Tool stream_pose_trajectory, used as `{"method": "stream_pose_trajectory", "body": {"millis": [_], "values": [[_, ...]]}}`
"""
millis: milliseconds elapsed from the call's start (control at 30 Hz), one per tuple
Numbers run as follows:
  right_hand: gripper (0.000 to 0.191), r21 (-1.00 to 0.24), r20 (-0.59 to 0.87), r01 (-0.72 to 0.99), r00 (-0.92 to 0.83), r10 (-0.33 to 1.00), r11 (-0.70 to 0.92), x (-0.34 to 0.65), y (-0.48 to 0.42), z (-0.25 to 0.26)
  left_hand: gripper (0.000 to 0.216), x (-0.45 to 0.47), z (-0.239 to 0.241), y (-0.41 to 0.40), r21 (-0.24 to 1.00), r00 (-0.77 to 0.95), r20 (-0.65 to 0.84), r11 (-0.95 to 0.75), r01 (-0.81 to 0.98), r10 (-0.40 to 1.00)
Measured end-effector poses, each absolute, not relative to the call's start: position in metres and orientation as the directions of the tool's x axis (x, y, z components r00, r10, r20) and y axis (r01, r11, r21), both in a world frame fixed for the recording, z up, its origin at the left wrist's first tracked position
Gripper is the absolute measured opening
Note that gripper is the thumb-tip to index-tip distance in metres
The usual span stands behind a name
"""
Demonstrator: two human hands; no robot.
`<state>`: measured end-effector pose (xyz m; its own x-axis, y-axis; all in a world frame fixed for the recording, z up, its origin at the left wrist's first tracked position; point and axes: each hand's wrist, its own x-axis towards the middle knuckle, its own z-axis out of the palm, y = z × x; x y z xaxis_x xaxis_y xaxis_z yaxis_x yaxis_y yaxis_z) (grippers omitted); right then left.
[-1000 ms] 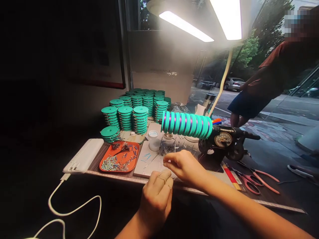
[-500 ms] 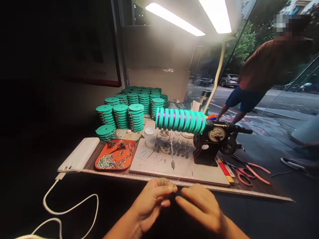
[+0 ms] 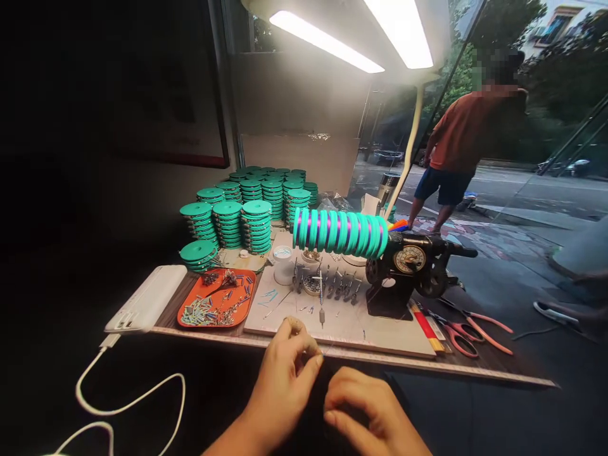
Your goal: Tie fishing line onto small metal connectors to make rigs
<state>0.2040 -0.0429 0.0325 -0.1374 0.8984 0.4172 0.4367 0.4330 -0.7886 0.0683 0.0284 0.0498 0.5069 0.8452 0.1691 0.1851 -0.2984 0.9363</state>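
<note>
My left hand [image 3: 289,370] is over the front edge of the workbench, its thumb and fingertips pinched together. A tiny bluish speck shows at the tips, too small to name. Just right of it and lower, my right hand [image 3: 363,405] has its fingers curled in; whatever they hold, if anything, is hidden. Beyond the hands lies a pale work board [image 3: 285,320] with a thin metal piece with a weight [image 3: 322,313] and several small wire parts. Above the board, a row of turquoise spools [image 3: 339,233] sits on the shaft of a small black winder [image 3: 411,263].
On the left are an orange tray [image 3: 216,318] of small parts, a white power bank [image 3: 145,297] with a cable, and stacks of turquoise spools [image 3: 256,228]. At right lie scissors [image 3: 463,339] and pliers [image 3: 491,329]. A person [image 3: 458,139] stands outside; a lamp [image 3: 327,41] hangs above.
My left hand has turned and risen slightly, with its fingertips now arched. My right hand has moved down and left and curled its fingers. The person outside appears farther left and smaller.
</note>
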Motion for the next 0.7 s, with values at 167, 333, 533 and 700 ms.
{"method": "stream_pose_trajectory", "body": {"millis": [167,333,533,700], "values": [[0.015,-0.804,0.347,0.463,-0.145,0.927,0.374,0.192,-0.009,0.09,0.02,0.062,0.026,0.023,0.386,0.418,0.728,-0.829,0.405,0.543],[0.014,-0.878,0.015,0.466,-0.207,0.978,0.113,0.186,0.052,0.121,0.024,0.059,0.024,0.025,0.153,0.432,0.8,-0.838,0.524,0.416],[0.02,-0.858,-0.036,0.499,-0.302,0.953,0.125,0.167,0.075,0.112,0.024,0.058,0.037,0.029,0.028,0.566,0.748,-0.869,0.494,0.346],[0.011,-0.855,0.074,0.475,-0.288,0.955,0.21,0.174,0.061,0.11,0.022,0.06,0.042,0.03,0.518,0.5,0.603,-0.782,0.347,0.622]]}}
